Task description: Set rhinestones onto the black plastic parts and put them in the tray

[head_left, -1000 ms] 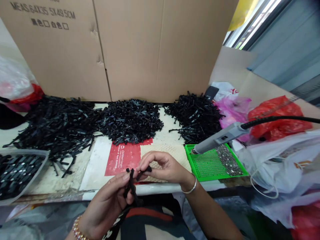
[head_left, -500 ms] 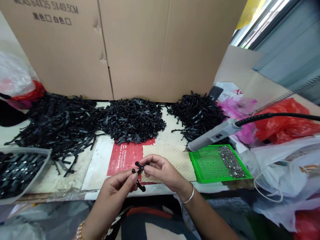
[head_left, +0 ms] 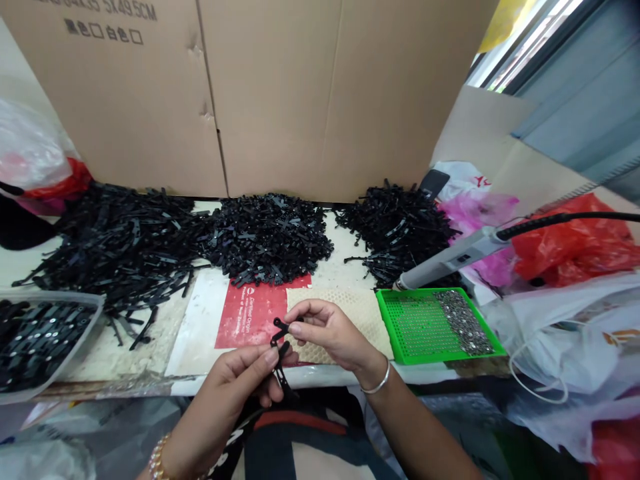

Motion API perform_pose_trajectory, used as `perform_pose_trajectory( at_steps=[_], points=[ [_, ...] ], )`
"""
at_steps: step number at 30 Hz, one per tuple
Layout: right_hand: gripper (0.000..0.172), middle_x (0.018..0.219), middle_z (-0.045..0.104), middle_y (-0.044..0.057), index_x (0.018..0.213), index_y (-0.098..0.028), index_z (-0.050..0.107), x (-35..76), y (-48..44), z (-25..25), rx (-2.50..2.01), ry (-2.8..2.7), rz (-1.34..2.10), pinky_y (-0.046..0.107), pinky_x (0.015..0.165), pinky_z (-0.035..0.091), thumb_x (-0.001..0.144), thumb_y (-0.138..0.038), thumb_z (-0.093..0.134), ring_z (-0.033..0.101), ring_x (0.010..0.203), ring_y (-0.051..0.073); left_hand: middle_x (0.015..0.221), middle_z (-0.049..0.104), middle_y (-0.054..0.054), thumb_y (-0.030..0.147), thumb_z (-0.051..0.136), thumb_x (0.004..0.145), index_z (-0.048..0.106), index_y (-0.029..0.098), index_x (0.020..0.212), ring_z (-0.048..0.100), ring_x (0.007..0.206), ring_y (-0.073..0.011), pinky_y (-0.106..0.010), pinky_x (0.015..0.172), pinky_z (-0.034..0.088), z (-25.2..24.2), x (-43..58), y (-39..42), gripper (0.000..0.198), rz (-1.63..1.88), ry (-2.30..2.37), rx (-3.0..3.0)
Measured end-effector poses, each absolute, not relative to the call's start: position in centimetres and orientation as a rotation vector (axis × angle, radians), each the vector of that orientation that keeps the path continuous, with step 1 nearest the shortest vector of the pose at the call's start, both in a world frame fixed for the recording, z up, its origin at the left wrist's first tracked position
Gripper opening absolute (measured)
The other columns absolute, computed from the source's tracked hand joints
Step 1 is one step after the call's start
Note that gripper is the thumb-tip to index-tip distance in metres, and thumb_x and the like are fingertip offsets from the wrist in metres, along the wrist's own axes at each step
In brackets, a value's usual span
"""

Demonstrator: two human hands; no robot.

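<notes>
Over the near edge of the bench (head_left: 137,360) I see two bare hands meeting, and I make that spot the centre of my clock. Toward eight, the left hand (head_left: 240,377) pinches a black lower strip (head_left: 284,380) between thumb and forefinger, other fingers loosely curled; its tail hangs toward six. Toward two, the right hand (head_left: 333,333) nips an upper strip (head_left: 278,323) between thumb and fingertips. Their ends are close together; whether joined, I cannot tell. I judge such narrow grips leave those small ends uncovered.

Beneath the right hand lies a honeycomb mat (head_left: 357,320), with a red-and-white card (head_left: 237,323) toward ten, probably both shielding the bench.

At three, a green tray (head_left: 390,327) holds metal bits (head_left: 463,323) heaped along its right side; dotted rows cover the rest, too fine to read. From past two slants a grey tool (head_left: 447,259), tip by the tray's far left corner, presumably for easy reach.

At nine, a clear tub (head_left: 95,323) holds black strips (head_left: 45,340) packed in rows, likely to save room.

Loose heaps rise beyond: left pile (head_left: 120,240) at ten, middle pile (head_left: 267,237) at twelve, right pile (head_left: 400,230) between one and two. Behind, a carton (head_left: 280,93) seems to wall them in.
</notes>
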State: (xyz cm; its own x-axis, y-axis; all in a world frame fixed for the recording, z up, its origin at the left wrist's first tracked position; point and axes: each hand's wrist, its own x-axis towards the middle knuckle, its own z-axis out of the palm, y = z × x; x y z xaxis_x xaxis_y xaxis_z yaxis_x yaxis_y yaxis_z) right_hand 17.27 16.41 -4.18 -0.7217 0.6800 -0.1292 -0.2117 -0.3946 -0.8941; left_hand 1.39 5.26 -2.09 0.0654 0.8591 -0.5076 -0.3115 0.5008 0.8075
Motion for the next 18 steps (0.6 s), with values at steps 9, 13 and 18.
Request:
perform_pose_trajectory(
  at_steps=[9,13,18],
  points=[
    [0.026,0.08,0.064,0.001,0.088,-0.014,0.07,17.2,16.6,-4.4,-0.645,-1.164,2.287,0.012,0.059,0.046,0.075,-0.03,0.085,0.055,0.064,0.006,0.059,0.059,-0.003,0.054,0.066,0.083,0.07,0.011,0.087,0.046,0.054,-0.008,-0.015,0.054,0.036,-2.5,1.3,5.5,0.042,0.921,1.102,0.582],
    [0.027,0.08,0.064,0.001,0.087,-0.014,0.071,17.2,16.9,-4.5,-0.639,-1.158,2.34,0.014,0.058,0.046,0.074,-0.032,0.085,0.056,0.064,0.007,0.062,0.062,-0.004,0.052,0.069,0.08,0.069,0.012,0.086,0.048,0.053,-0.0083,-0.016,0.053,0.038,-2.3,1.3,5.7,0.041,0.936,1.083,0.578],
    [0.026,0.084,0.065,0.002,0.089,-0.014,0.071,17.6,17.4,-4.3,-0.633,-1.244,2.324,0.018,0.066,0.049,0.075,-0.031,0.085,0.06,0.072,0.01,0.063,0.063,-0.006,0.055,0.065,0.082,0.068,0.01,0.085,0.051,0.055,-0.0092,-0.016,0.054,0.04,-2.3,1.3,6.0,0.045,0.903,1.136,0.67]
  ],
)
